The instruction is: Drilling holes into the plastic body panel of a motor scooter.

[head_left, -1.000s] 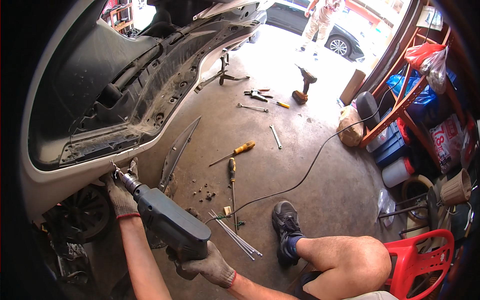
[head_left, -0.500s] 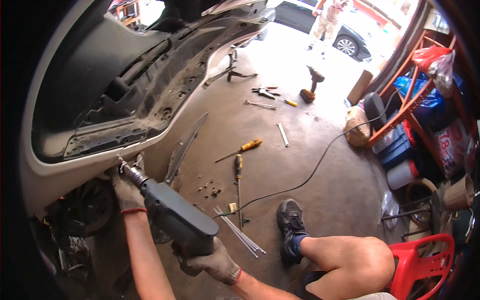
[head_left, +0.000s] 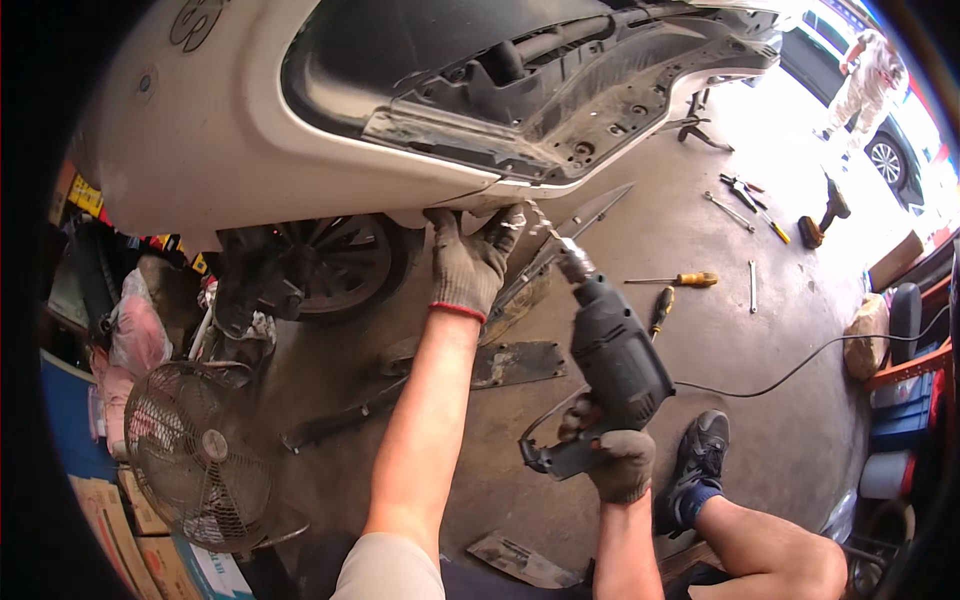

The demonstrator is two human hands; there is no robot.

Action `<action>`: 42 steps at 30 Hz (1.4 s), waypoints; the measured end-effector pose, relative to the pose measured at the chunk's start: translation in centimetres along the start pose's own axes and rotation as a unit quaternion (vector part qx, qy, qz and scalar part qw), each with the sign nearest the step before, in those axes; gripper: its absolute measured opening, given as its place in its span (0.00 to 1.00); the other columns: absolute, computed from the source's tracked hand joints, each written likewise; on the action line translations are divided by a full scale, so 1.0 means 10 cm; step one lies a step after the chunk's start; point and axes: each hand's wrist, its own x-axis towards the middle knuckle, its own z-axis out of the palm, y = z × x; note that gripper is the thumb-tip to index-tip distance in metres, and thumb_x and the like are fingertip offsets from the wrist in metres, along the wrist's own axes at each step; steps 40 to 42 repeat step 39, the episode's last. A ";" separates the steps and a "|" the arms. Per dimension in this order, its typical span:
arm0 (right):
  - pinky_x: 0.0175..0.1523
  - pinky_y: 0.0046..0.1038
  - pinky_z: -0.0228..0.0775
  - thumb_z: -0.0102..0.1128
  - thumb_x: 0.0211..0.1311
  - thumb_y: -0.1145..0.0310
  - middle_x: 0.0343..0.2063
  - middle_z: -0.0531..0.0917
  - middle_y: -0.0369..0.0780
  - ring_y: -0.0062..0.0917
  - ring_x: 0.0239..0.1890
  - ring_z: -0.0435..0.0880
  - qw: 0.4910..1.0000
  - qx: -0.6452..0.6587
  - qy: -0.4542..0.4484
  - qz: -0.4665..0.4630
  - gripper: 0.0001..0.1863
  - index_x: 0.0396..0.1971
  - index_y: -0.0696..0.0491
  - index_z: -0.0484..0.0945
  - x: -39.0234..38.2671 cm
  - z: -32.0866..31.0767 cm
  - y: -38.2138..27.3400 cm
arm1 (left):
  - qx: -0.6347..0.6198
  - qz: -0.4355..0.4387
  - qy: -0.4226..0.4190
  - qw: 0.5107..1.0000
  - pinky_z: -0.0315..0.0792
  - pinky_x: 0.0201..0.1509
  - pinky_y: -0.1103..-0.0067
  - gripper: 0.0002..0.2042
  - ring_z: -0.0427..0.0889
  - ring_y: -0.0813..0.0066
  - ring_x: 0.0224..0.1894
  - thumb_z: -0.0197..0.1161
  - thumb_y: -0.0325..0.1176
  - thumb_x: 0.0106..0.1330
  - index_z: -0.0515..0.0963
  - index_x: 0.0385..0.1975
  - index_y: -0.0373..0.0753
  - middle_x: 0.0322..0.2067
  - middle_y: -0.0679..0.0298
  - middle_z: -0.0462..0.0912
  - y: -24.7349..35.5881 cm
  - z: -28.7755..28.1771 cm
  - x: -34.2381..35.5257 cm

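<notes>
My right hand (head_left: 622, 468), in a grey work glove, is wrapped round the handle of a dark corded drill (head_left: 622, 345). The drill points up and away, its silver chuck (head_left: 573, 260) bearing a long bit (head_left: 540, 220) close to the lower edge of a white car body panel (head_left: 270, 175). Against the underside of that edge rests my gloved left hand (head_left: 468, 265), thumb and fingers spread, to the left of the bit. Whether the bit tip touches the panel I cannot tell. A dark wheel (head_left: 335, 262) sits below the panel.
Screwdrivers (head_left: 695, 280), a wrench (head_left: 753, 287), pliers (head_left: 740, 190) and a cordless drill (head_left: 825, 215) lie or stand on the floor. The cord (head_left: 780, 392) runs right. A fan (head_left: 205, 455) stands left, with cardboard boxes (head_left: 115, 530) below. Another person (head_left: 868, 85) stands far right.
The view has swung left, bringing the fan and wheel into sight. My left hand has come away from beside the drill chuck and spread under the panel edge. The drill now points more steeply up.
</notes>
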 end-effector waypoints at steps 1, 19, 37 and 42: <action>0.49 0.41 0.76 0.60 0.32 0.80 0.42 0.81 0.48 0.41 0.43 0.81 0.999 0.033 -0.010 -0.003 0.35 0.52 0.62 0.72 0.01 -0.13 -0.02 | 0.003 -0.001 0.018 1.000 0.82 0.50 0.63 0.38 0.80 0.50 0.50 0.54 0.65 0.63 0.65 0.60 0.37 0.50 0.47 0.75 -0.03 0.04 -0.02; 0.51 0.41 0.77 0.62 0.40 0.78 0.46 0.80 0.45 0.38 0.50 0.80 0.990 0.048 0.113 0.063 0.32 0.53 0.62 0.71 0.45 -1.35 0.73 | -0.080 -0.048 0.082 0.992 0.80 0.51 0.59 0.11 0.82 0.51 0.47 0.55 0.31 0.71 0.72 0.50 0.37 0.44 0.47 0.80 0.15 -0.99 0.02; 0.38 0.28 0.72 0.66 0.56 0.58 0.37 0.83 0.31 0.22 0.36 0.80 0.621 -0.611 0.232 0.434 0.16 0.44 0.43 0.78 0.44 -1.24 0.46 | -0.120 0.055 0.177 0.975 0.70 0.23 0.78 0.11 0.77 0.74 0.24 0.59 0.30 0.67 0.73 0.47 0.39 0.28 0.62 0.80 -0.36 -1.27 0.24; 0.45 0.32 0.73 0.70 0.54 0.52 0.37 0.84 0.33 0.25 0.43 0.80 0.610 -0.644 0.206 0.413 0.22 0.46 0.45 0.78 0.46 -1.05 0.14 | -0.099 0.086 0.253 0.958 0.70 0.23 0.79 0.16 0.77 0.75 0.24 0.57 0.28 0.67 0.70 0.54 0.36 0.31 0.60 0.80 -0.26 -0.87 0.15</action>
